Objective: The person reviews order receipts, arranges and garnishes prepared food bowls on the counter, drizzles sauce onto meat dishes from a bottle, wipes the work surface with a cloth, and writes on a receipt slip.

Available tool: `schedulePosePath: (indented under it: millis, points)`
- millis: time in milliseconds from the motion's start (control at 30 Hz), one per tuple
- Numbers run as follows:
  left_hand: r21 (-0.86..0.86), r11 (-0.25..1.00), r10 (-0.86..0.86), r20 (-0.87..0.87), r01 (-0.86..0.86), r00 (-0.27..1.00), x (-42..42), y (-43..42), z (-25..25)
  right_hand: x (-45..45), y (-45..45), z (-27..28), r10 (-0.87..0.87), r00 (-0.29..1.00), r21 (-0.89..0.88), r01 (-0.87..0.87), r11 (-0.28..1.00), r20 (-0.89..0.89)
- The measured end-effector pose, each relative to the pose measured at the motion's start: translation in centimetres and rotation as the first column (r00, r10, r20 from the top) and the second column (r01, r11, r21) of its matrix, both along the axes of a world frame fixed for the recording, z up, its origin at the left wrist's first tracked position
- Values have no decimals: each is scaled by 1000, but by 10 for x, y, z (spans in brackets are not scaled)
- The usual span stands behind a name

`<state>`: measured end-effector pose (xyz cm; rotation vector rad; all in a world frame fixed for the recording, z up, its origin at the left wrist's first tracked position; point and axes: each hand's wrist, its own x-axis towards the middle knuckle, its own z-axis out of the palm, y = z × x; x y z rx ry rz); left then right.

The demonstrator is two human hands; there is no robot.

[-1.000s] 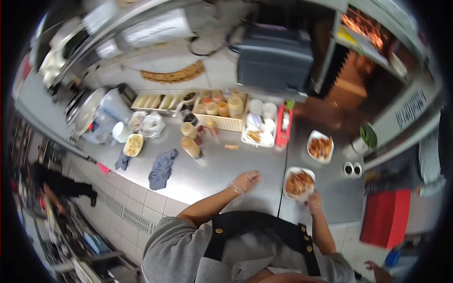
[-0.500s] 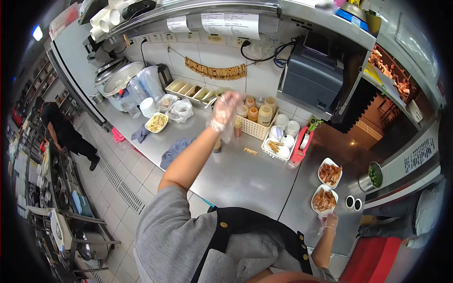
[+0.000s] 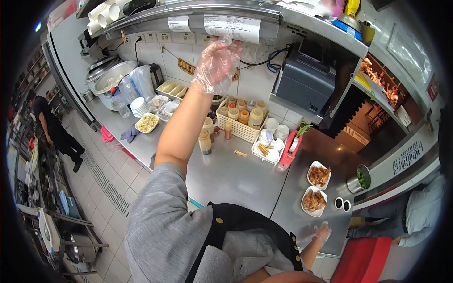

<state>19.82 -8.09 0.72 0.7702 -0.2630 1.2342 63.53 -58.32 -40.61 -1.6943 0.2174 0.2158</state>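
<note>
My left hand, in a clear plastic glove, is raised to the rail with its fingertips at the lower edge of a printed order slip. Whether the fingers grip the paper is hidden. Behind the hand, wooden clothespins hang on a cord along the tiled wall. A smaller slip hangs to the left. My right hand, gloved too, is low over the counter's near right edge, fingers loosely apart and holding nothing. Just beyond it stand two white bowls of browned meat, the nearer bowl and the farther bowl.
Sauce bottles stand in a cream basket, beside a white basket of lidded cups and a red tape dispenser. Two dark sauce cups sit right of the bowls. A printer overhangs the right. One person stands far left, another at right.
My left hand has risen from above the sauce bottles to the order slip. My right hand has drawn back from the nearer bowl of meat. The view has shifted slightly.
</note>
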Motion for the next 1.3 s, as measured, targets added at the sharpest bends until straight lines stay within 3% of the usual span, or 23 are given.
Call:
schedulePosePath:
  millis: [33,133,400,767,933,1000,1067,1100,1133,1167,1200,1267,1300]
  points:
    - [-16,994,-108,15,108,994,3,1,2,-1,-5,-1,-38,999,4,38,999,0]
    - [7,997,-80,25,80,996,17,-5,-2,-4,-19,7,29,992,5,-29,1000,-119]
    - [-62,989,-125,110,133,986,35,-20,-5,-17,-14,18,66,985,29,-62,998,-157]
    - [-20,1000,-7,-72,5,997,30,-22,-1,-14,-5,32,74,987,-68,-84,994,-142]
    - [14,999,51,-78,-50,996,30,-24,-2,-11,9,33,94,995,-88,-92,992,13]
    - [3,999,45,-91,-45,995,30,-31,-5,17,6,9,231,951,-493,-104,864,204]
    - [-167,947,237,-213,-274,948,34,-58,-16,-4,21,19,308,724,-508,69,858,618]
    - [-237,908,279,-272,-345,921,40,-78,-32,-24,41,43,274,672,-373,4,928,688]
    - [-267,909,233,-308,-319,922,42,-84,-63,-54,61,80,299,724,-406,-29,914,622]
    - [-329,921,65,-394,-207,917,43,-84,-104,-76,75,92,349,751,-219,-273,937,560]
    - [-390,916,-106,-459,-93,882,49,-87,-133,-92,87,63,288,676,67,-447,892,678]
    - [-451,888,-337,-502,92,796,66,-136,-169,-134,110,76,555,574,1,-696,718,601]
    - [-461,883,-382,-603,85,701,71,-153,-203,-155,122,83,672,497,-26,-793,609,549]
